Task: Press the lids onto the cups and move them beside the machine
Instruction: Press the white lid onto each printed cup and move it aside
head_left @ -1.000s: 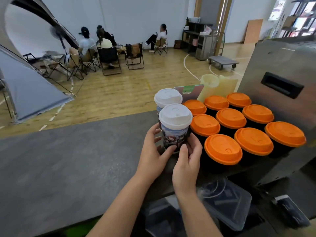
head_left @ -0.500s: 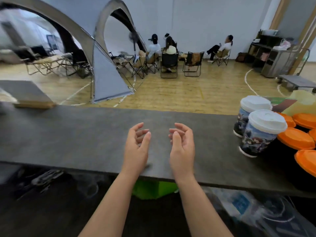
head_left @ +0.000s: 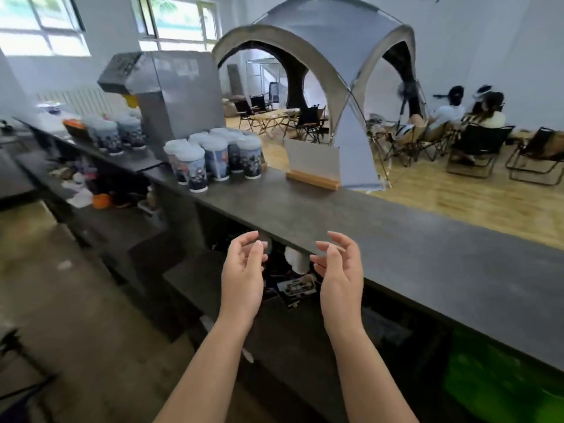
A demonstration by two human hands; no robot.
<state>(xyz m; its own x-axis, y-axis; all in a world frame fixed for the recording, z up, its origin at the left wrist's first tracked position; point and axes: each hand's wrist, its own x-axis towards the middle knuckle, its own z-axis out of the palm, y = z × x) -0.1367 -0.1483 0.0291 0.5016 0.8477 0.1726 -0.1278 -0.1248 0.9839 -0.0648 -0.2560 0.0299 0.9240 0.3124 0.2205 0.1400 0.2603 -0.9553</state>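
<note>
Beside machine [head_left: 171,90] now: lidded cups [head_left: 213,160], hands [head_left: 244,270] still empty

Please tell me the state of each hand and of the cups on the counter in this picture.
left hand: empty, fingers loosely curled.
right hand: empty, fingers loosely curled.
cups by the machine: upright, white lids on.
cups behind the machine: upright, too blurred to judge the lids.

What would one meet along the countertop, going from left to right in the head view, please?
Cups left of the machine → steel machine → cluster of lidded cups → card stand in a wooden base → bare grey countertop.
</note>
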